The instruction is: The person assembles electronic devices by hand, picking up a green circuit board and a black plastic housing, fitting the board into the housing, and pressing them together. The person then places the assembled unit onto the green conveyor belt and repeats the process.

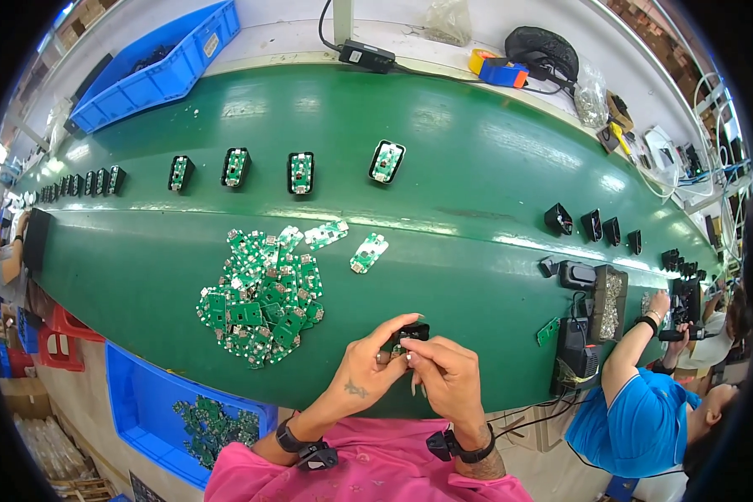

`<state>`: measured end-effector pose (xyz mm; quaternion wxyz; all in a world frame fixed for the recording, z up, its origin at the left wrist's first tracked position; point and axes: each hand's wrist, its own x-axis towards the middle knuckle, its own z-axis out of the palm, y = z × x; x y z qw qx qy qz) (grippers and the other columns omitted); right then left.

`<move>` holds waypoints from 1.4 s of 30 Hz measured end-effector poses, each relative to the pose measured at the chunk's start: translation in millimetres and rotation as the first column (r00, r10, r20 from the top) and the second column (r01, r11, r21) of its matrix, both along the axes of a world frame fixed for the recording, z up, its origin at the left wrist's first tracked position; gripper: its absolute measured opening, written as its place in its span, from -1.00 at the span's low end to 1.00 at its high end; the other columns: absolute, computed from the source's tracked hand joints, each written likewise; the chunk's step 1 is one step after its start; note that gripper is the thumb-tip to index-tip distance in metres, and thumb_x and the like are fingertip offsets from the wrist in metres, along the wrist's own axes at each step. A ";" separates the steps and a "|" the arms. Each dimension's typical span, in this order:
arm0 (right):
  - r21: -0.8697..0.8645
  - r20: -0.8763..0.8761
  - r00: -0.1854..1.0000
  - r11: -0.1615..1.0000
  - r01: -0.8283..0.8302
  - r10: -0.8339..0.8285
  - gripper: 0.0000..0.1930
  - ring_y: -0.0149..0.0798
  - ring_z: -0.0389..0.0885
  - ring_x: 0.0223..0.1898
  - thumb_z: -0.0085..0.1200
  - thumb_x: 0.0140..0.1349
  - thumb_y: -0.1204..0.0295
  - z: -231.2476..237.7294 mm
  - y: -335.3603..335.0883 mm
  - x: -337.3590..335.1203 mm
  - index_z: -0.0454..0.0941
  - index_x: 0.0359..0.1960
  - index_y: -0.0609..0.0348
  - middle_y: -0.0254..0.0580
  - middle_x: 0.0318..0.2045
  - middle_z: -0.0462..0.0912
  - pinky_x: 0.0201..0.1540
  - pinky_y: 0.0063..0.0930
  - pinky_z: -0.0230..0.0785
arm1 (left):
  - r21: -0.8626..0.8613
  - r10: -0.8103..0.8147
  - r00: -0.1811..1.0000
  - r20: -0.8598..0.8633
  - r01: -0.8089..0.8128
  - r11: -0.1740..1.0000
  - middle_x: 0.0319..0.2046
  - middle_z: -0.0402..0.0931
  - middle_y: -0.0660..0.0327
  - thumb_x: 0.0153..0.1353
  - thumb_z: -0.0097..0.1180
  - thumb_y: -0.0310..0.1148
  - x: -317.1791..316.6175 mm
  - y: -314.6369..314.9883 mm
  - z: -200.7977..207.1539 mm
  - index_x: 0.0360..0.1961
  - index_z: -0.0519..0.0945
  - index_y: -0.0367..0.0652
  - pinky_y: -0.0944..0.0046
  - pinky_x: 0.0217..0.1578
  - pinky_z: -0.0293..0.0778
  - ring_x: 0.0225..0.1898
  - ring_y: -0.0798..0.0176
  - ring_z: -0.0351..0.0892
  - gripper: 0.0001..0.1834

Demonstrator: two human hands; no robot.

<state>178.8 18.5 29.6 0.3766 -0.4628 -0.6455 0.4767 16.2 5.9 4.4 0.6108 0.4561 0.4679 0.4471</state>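
Note:
Close to the table's front edge, both my hands meet around a small black plastic housing (413, 331). My left hand (366, 365) is closed on its left side, the index finger curled over the top. From the right, my right hand (447, 373) pinches at the near end of the housing; what lies between those fingertips is mostly covered. Left of my hands lies a heap of green circuit boards (263, 305). Two loose boards rest beyond it, one of them a single circuit board (368, 253). Farther back stand black housings with boards inside, such as this filled housing (301, 173).
A blue crate (142, 84) stands at the far left; a blue bin (134, 410) of boards sits below the table edge. Black housings (559, 219) line the right. A box of small parts (609, 305) and a black device (576, 347) separate me from a co-worker in blue (640, 418).

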 end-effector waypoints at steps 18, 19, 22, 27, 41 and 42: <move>0.254 0.157 0.964 0.952 0.171 -0.215 -0.94 -0.31 0.51 -0.62 0.20 0.22 0.56 -4.3 -10.7 -1.3 0.58 -0.38 0.27 -0.16 -0.53 0.58 -0.59 -0.43 0.28 | 0.148 0.142 0.988 -0.066 -0.131 0.980 -0.03 0.54 0.11 0.25 0.08 -0.69 6.9 -5.7 15.1 0.29 0.41 -0.21 0.39 -0.20 0.62 -0.17 0.40 0.62 -0.45; 0.251 0.158 0.963 0.952 0.174 -0.218 -0.94 -0.31 0.51 -0.62 0.20 0.22 0.56 -2.1 -8.8 2.1 0.58 -0.38 0.27 -0.16 -0.53 0.58 -0.59 -0.43 0.28 | 0.157 0.121 0.989 -0.091 -0.106 0.982 -0.02 0.54 0.10 0.25 0.08 -0.69 5.9 -5.5 16.1 0.28 0.42 -0.21 0.37 -0.19 0.64 -0.15 0.37 0.62 -0.45; 0.149 0.138 0.986 0.986 0.070 -0.091 -0.95 -0.31 0.47 -0.65 0.20 0.19 0.58 7.0 -0.7 12.3 0.58 -0.40 0.28 -0.19 -0.56 0.56 -0.59 -0.46 0.26 | 0.185 0.083 0.990 -0.116 -0.061 0.981 -0.02 0.53 0.08 0.24 0.08 -0.69 4.8 -4.5 15.0 0.27 0.43 -0.19 0.34 -0.18 0.66 -0.13 0.33 0.62 -0.45; 0.086 0.195 0.980 0.995 -0.056 0.038 -0.94 -0.41 0.46 -0.66 0.20 0.11 0.59 15.0 6.6 21.5 0.59 -0.48 0.31 -0.25 -0.62 0.56 -0.57 -0.51 0.26 | 0.273 0.059 0.983 -0.176 -0.009 0.962 -0.03 0.53 0.08 0.22 0.09 -0.70 5.9 -5.4 13.4 0.27 0.44 -0.17 0.32 -0.17 0.68 -0.12 0.25 0.63 -0.43; 0.030 0.226 0.973 0.998 -0.048 0.040 -0.92 -0.39 0.49 -0.65 0.20 0.10 0.57 7.9 6.4 22.0 0.58 -0.50 0.32 -0.23 -0.62 0.57 -0.57 -0.49 0.30 | 0.283 0.034 0.968 -0.250 0.040 0.958 0.00 0.56 0.06 0.18 0.13 -0.68 4.4 -2.1 12.3 0.22 0.49 -0.19 0.33 -0.16 0.68 -0.11 0.25 0.67 -0.47; 0.023 0.225 0.974 0.999 -0.041 0.035 -0.92 -0.39 0.49 -0.65 0.19 0.10 0.57 7.9 7.2 21.0 0.57 -0.50 0.31 -0.23 -0.62 0.57 -0.57 -0.49 0.30 | 0.284 0.036 0.968 -0.250 0.038 0.958 0.00 0.56 0.06 0.18 0.13 -0.68 4.7 -1.9 10.9 0.22 0.49 -0.19 0.33 -0.16 0.68 -0.11 0.25 0.67 -0.47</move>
